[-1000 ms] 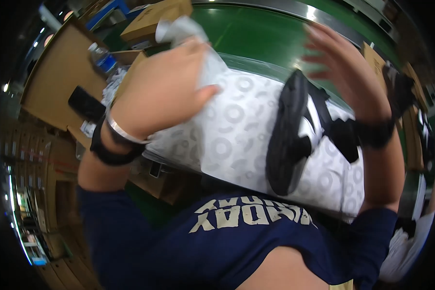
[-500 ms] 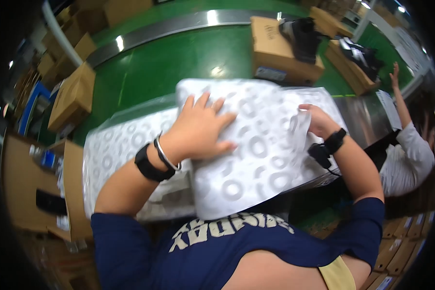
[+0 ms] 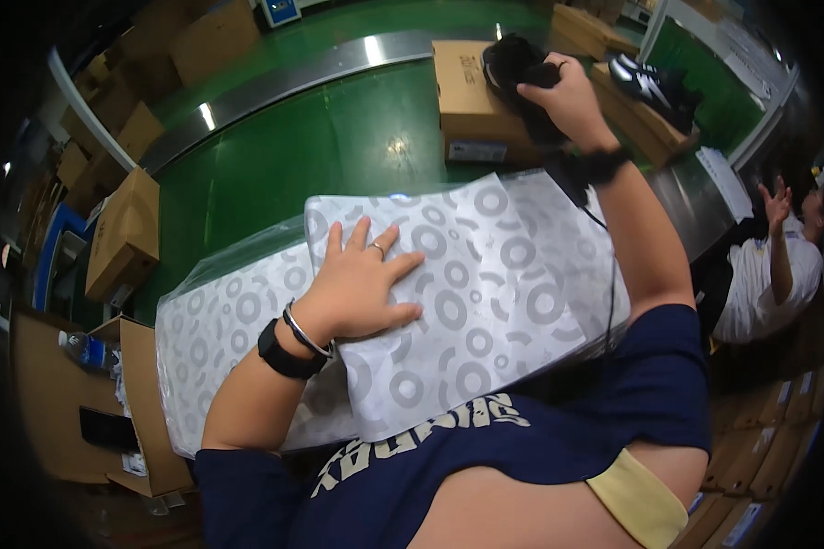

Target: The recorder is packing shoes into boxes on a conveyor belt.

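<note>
My left hand (image 3: 366,288) lies flat, fingers spread, on white wrapping paper (image 3: 485,320) printed with grey rings. Stretched forward to the right, my right hand (image 3: 572,105) grips a black shoe (image 3: 511,66) with thumb and fingers around it. The shoe is at the top of a brown shoebox (image 3: 460,96); whether it still touches the lid I cannot tell. Under and left of the sheet, more ring-printed paper (image 3: 220,320) lies in a stack, with clear plastic along its far edge.
Another black shoe with white stripes (image 3: 655,87) rests on a box (image 3: 634,119) to the right. A green conveyor surface (image 3: 275,146) with a metal rail (image 3: 339,62) lies ahead. An open carton (image 3: 142,375) stands at left. A co-worker (image 3: 769,284) is at far right.
My right hand has left the paper's right side and moved forward onto the black shoe. My left hand stays on the paper, which now lies flatter at right.
</note>
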`<state>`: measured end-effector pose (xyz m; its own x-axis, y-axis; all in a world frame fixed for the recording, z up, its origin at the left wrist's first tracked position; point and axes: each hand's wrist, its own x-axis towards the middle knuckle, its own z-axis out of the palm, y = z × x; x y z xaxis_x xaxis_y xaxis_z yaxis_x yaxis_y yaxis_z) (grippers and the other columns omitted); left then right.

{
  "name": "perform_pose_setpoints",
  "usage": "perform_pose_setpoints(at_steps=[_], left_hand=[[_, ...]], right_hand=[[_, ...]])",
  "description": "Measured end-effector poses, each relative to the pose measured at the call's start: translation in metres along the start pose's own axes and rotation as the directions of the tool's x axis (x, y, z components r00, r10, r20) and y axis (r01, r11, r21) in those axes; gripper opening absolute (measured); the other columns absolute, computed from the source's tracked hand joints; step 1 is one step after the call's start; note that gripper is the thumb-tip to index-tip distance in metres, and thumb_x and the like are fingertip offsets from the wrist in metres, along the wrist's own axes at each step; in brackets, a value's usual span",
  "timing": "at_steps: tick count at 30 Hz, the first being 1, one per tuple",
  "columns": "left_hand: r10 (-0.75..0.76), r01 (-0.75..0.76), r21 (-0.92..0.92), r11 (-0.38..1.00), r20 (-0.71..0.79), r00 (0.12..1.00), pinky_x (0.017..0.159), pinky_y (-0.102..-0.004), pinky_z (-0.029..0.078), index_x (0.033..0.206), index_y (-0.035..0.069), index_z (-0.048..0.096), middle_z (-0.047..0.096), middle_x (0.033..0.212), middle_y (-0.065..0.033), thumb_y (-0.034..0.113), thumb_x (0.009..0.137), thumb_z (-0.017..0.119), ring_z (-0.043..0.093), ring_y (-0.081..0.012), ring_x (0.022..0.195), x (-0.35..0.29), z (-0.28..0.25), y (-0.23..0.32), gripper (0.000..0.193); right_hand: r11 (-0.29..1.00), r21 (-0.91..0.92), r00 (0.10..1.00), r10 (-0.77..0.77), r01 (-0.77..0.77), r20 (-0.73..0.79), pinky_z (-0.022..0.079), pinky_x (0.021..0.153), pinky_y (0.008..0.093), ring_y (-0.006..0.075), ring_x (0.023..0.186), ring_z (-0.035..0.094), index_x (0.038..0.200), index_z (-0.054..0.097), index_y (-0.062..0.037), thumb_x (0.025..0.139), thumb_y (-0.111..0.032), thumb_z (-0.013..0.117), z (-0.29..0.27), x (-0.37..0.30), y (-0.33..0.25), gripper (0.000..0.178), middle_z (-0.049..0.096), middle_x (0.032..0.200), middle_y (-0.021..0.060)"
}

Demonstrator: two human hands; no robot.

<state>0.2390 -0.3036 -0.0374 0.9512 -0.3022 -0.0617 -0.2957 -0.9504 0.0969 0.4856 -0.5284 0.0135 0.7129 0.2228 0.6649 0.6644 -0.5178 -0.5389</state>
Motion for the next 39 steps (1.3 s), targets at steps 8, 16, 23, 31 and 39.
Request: perform_pose_setpoints(at_steps=[8,16,23,31,39], left_hand=[[-0.014,0.013,-0.011,1.000,-0.067,0.998,0.100,-0.0562,0.011,0.124,0.006,0.040,0.035,0.131,-0.0196,0.042,0.068,0.060,0.024,-0.0403,0.124,0.001,0.002,-0.003,0.070],[0.087,-0.692,-0.579,0.431,-0.736,0.671,0.048,-0.0315,0.036,0.065,0.000,0.056,0.054,0.064,-0.0114,0.011,0.069,0.057,0.047,-0.0192,0.053,-0.101,-0.086,0.016,0.012],[-0.074,-0.738,-0.649,0.186,-0.758,0.648,0.056,-0.0332,0.039,0.083,-0.003,0.049,0.049,0.081,-0.0156,0.018,0.073,0.054,0.046,-0.0229,0.069,-0.099,-0.086,0.018,0.024],[-0.262,-0.749,-0.652,-0.122,-0.706,0.658,0.068,-0.0354,0.042,0.105,-0.006,0.039,0.043,0.104,-0.0211,0.027,0.078,0.051,0.045,-0.0278,0.091,-0.105,-0.091,0.029,0.045],[-0.333,-0.320,-0.943,-0.092,-0.274,0.902,0.080,-0.0438,0.044,0.134,0.001,0.012,0.028,0.128,-0.0270,0.056,0.080,0.043,0.039,-0.0376,0.111,-0.040,-0.092,0.044,0.082]], right_hand=[[0.809,-0.099,0.665,-0.399,0.580,0.632,0.020,0.098,0.0520,0.0346,0.112,0.040,0.080,0.057,-0.0110,0.065,-0.019,0.062,-0.059,-0.221,-0.139,0.018,0.048,0.117,0.0103],[0.827,-0.492,0.860,0.438,-0.272,0.260,0.038,0.089,0.0391,0.0304,0.096,0.053,0.096,0.058,-0.0003,0.076,-0.013,0.057,-0.103,-0.239,0.014,0.024,0.057,0.101,0.0173],[0.706,-0.652,0.946,0.320,-0.277,-0.055,0.041,0.084,0.0379,0.0296,0.089,0.057,0.091,0.061,-0.0034,0.079,-0.011,0.051,-0.098,-0.255,0.065,0.018,0.061,0.093,0.0146],[0.646,-0.696,0.920,0.389,-0.313,-0.052,0.047,0.065,0.0365,0.0310,0.068,0.059,0.079,0.061,-0.0060,0.072,-0.008,0.055,-0.106,-0.219,0.043,0.009,0.062,0.071,0.0123],[0.468,-0.550,0.699,-0.625,0.692,0.348,0.040,0.086,0.0375,0.0194,0.070,0.054,0.067,0.052,-0.0063,0.064,-0.011,0.050,-0.082,-0.181,-0.145,0.007,0.052,0.065,0.0045]])
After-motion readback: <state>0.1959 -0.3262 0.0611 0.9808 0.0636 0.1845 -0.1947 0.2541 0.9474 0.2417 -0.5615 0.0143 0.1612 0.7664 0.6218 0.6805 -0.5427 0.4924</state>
